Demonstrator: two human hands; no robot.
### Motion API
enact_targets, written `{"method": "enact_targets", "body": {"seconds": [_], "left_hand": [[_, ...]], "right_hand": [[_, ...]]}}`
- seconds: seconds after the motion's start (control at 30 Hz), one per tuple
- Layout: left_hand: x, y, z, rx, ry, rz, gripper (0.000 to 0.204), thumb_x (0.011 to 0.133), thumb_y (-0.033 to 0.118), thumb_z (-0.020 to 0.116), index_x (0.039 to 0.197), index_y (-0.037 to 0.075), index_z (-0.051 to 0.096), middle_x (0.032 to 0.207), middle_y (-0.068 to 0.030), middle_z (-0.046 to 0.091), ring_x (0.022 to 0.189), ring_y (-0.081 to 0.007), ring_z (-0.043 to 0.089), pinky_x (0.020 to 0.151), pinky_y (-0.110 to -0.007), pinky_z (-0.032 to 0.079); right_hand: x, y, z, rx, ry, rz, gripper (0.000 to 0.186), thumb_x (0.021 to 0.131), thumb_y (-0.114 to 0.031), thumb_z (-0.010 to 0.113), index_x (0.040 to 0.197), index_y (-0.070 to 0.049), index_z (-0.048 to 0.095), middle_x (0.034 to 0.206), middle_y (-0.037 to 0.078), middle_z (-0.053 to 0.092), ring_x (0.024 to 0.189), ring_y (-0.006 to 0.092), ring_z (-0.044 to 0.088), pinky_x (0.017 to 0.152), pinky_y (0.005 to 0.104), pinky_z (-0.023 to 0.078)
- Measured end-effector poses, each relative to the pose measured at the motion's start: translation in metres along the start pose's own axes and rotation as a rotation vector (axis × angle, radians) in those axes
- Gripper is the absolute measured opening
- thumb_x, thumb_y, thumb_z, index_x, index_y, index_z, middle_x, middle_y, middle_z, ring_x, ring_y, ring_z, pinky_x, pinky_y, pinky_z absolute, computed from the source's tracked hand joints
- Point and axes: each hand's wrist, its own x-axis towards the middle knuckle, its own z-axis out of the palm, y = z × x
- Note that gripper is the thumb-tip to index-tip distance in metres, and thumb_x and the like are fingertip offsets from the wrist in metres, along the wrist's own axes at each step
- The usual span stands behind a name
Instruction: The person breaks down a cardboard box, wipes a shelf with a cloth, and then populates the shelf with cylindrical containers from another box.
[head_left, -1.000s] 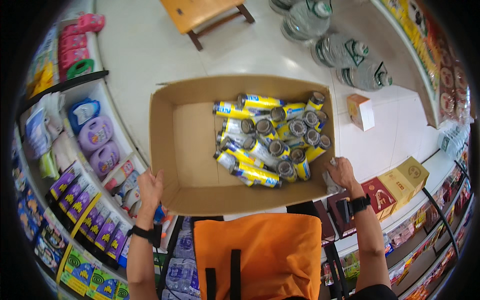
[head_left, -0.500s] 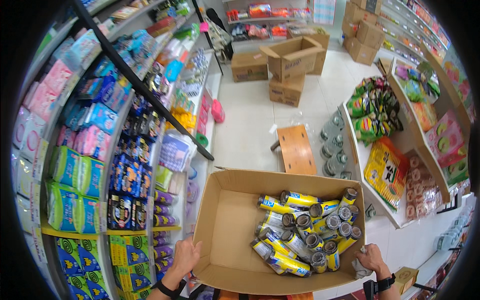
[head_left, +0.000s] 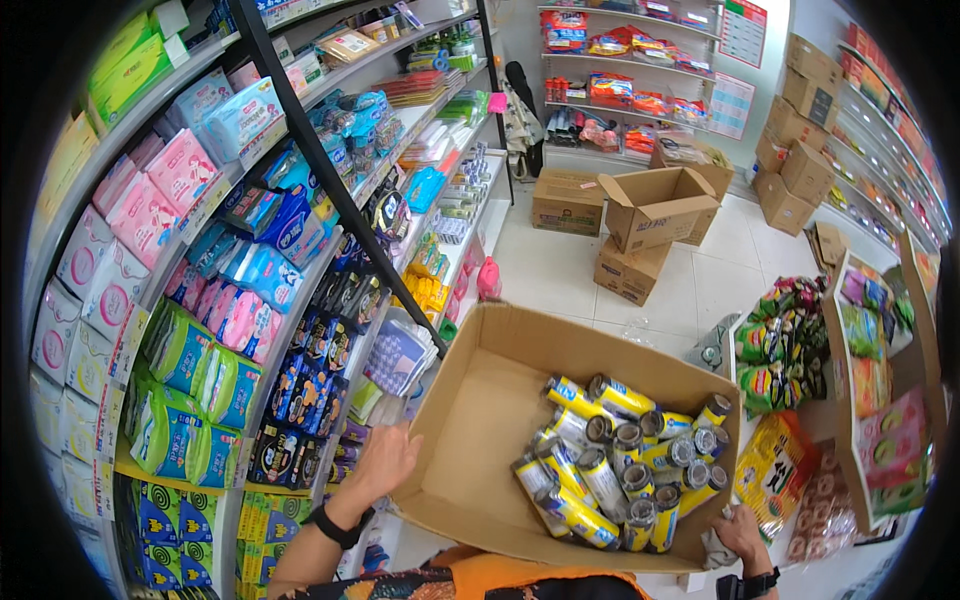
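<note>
While both hands were on it, the open cardboard box [head_left: 590, 350] hung level with the person's waist or thereabouts in the head view, its long axis running from the left and far side toward the right and near side. Left hand [head_left: 385, 462] and right hand [head_left: 738, 532] flanked it, so that the box lay to the right of one and to the left of the other. The left hand was clasped at the near part of the left end, thumb by the rim (its other fingers were mostly hidden, so how tightly they curled could not be told). The right hand was closed at the near right corner, with a crumpled pale cloth-like piece [head_left: 718, 550] bunched against the cardboard.

Inside, the yellow-labelled rolls [head_left: 600, 488] with dark, hollow ends were heaped toward the right end, much nearer the right hand; the left part of the box's floor was bare. Green soft packs [head_left: 178, 440] stood on shelving to the left, a yellow printed bag [head_left: 770, 465] lay beyond the right end, and cardboard cartons [head_left: 633, 272] stood on the far floor.
</note>
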Motion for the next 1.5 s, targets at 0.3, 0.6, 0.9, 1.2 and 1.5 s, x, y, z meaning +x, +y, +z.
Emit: {"method": "enact_targets", "body": {"seconds": [0.3,0.6,0.9,1.2,1.5], "left_hand": [[0.124,0.011,-0.02,0.03,0.186,-0.014,0.024,0.085,0.013,0.061,0.078,-0.01,0.059,0.065,-0.0316,0.057,0.065,-0.0474,0.06,0.059,-0.051,0.048],[0.298,-0.022,-0.007,0.02,0.163,-0.01,0.018,0.083,0.009,0.064,0.082,-0.009,0.058,0.068,-0.0313,0.058,0.069,-0.0471,0.06,0.059,-0.052,0.047],[0.485,-0.046,-0.034,-0.054,0.119,-0.113,0.015,0.086,0.006,0.061,0.091,-0.007,0.06,0.074,-0.0304,0.06,0.073,-0.0479,0.06,0.06,-0.049,0.046],[0.581,-0.05,-0.052,-0.054,0.183,-0.172,0.016,0.086,0.005,0.06,0.094,-0.009,0.06,0.078,-0.0302,0.061,0.073,-0.0467,0.061,0.062,-0.048,0.046],[0.653,-0.026,-0.026,-0.04,0.345,-0.347,0.02,0.089,0.01,0.061,0.093,-0.009,0.058,0.057,-0.0252,0.054,0.053,-0.043,0.056,0.05,-0.049,0.04]], "right_hand": [[0.15,-0.076,-0.09,-0.086,0.041,-0.078,0.038,0.073,-0.029,0.072,0.07,0.007,0.062,0.07,0.028,0.061,0.068,0.042,0.061,0.061,0.0462,0.048],[0.304,-0.141,-0.115,-0.034,-0.027,-0.073,0.033,0.077,-0.029,0.066,0.071,0.003,0.064,0.071,0.028,0.061,0.068,0.0437,0.061,0.061,0.0467,0.049],[0.478,-0.246,-0.166,-0.192,0.033,-0.093,0.042,0.076,-0.032,0.066,0.066,0.008,0.06,0.071,0.033,0.058,0.071,0.0479,0.06,0.066,0.0492,0.05],[0.607,-0.306,-0.205,-0.216,-0.015,-0.151,0.038,0.076,-0.03,0.065,0.07,0.007,0.064,0.073,0.032,0.059,0.074,0.0473,0.061,0.068,0.0482,0.05],[0.783,-0.364,-0.278,-0.299,-0.046,-0.36,0.034,0.075,-0.027,0.065,0.068,0.006,0.062,0.072,0.032,0.059,0.07,0.0454,0.06,0.064,0.0498,0.049]]}}
